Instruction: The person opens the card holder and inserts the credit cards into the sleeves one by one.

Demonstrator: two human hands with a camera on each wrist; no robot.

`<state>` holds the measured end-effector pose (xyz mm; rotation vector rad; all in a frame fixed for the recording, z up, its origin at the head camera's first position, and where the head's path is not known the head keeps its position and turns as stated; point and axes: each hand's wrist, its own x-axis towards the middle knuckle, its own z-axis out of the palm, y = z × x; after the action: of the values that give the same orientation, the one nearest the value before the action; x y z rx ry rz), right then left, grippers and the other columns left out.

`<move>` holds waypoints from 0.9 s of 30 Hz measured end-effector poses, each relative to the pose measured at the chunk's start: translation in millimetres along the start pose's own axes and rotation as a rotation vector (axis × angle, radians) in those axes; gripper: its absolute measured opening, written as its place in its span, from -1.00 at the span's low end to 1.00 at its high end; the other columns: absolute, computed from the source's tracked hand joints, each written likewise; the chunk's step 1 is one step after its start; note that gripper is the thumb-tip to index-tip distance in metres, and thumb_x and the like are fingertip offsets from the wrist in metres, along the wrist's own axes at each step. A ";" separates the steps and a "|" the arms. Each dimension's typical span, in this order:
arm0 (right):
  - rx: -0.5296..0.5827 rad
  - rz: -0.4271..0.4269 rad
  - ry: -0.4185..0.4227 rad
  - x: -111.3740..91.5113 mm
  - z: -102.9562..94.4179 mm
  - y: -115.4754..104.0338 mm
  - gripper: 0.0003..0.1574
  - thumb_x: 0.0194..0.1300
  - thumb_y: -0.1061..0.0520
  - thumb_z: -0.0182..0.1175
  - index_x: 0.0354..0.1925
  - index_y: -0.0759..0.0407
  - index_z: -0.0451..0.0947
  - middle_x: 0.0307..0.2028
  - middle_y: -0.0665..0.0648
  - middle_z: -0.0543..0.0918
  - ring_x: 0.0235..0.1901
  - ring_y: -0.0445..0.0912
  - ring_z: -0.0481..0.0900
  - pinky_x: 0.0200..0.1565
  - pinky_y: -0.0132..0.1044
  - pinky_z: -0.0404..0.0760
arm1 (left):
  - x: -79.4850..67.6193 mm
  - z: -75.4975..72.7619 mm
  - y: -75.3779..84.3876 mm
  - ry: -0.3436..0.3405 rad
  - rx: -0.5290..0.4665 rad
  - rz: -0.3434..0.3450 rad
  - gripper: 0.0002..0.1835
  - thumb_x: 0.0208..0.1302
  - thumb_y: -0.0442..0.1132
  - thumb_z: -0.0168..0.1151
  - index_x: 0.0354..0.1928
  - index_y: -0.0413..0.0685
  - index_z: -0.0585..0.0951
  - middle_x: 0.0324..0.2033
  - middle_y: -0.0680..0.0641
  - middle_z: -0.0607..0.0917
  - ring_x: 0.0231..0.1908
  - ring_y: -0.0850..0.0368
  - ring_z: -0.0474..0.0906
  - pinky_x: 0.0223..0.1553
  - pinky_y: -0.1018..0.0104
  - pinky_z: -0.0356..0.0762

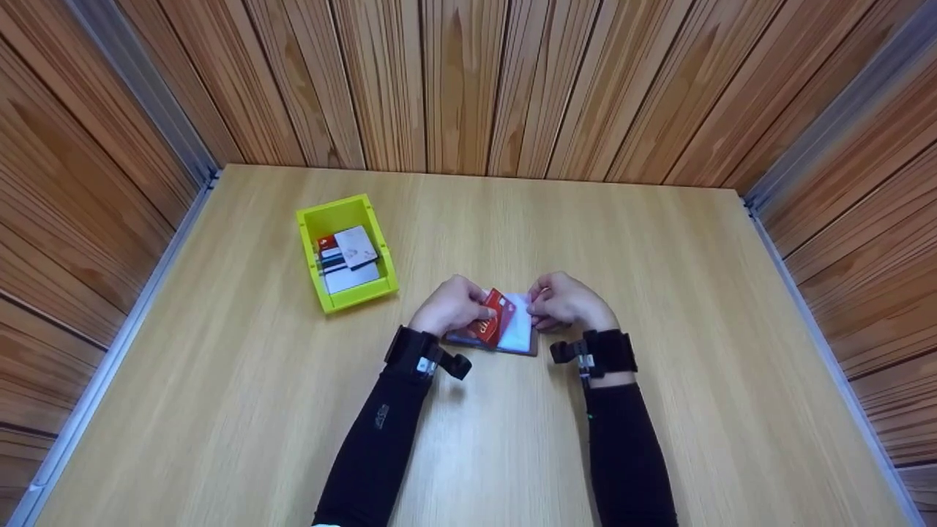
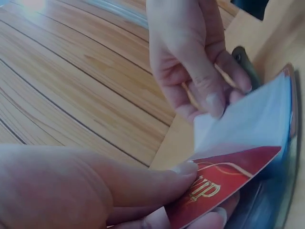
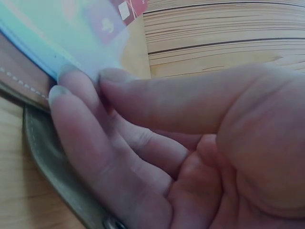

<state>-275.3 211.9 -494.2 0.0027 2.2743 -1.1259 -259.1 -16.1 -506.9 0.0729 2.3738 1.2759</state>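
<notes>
One red VIP card lies over the card holder, pinched in the left hand's fingers; at the holder's right edge, the right hand's fingers pinch its clear sleeve. Should that limp sleeve buckle, I reckon the card could snag. Beneath the holder, pale wood-grain table; beyond it, plank walls.

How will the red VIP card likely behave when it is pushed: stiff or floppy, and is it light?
The red VIP card is probably stiff, as it looks flat where the left hand pinches it. It should be light, being thin. Its smooth-looking face may slide easily.
</notes>
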 end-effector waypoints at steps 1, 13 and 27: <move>0.006 0.000 0.001 -0.1 -0.1 0.1 -0.81 0.51 0.34 0.22 0.04 0.37 0.54 -0.34 0.08 0.71 -0.44 -0.18 0.74 -0.32 -0.35 0.82 | 0.5 1.4 0.7 0.002 -0.019 -0.004 -0.78 0.42 -0.31 0.46 0.02 -0.28 0.78 -0.18 -0.13 0.77 -0.48 0.20 0.60 -0.56 0.49 0.59; -0.005 0.002 -0.009 -2.6 -4.2 2.7 -0.82 0.54 0.27 0.27 -0.04 0.43 0.63 -0.41 0.09 0.77 -0.48 -0.21 0.77 -0.35 -0.42 0.81 | -0.1 4.4 1.6 0.020 -0.145 0.013 -0.82 0.48 -0.43 0.17 -0.06 -0.42 0.70 -0.34 -0.06 0.61 -0.45 0.16 0.57 -0.52 0.45 0.65; -0.008 0.025 0.000 -2.4 -4.8 3.6 -0.83 0.54 0.31 0.26 -0.06 0.46 0.67 -0.46 0.08 0.79 -0.50 -0.22 0.77 -0.37 -0.45 0.79 | -3.2 10.8 2.7 0.004 -0.212 -0.009 -0.89 0.53 -0.43 0.24 -0.22 -0.24 0.53 -0.35 -0.07 0.59 -0.53 0.16 0.62 -0.49 0.41 0.74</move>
<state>-274.9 218.2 -493.4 0.0276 2.2728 -1.1044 -252.4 -7.0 -508.7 -0.0057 2.2251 1.5152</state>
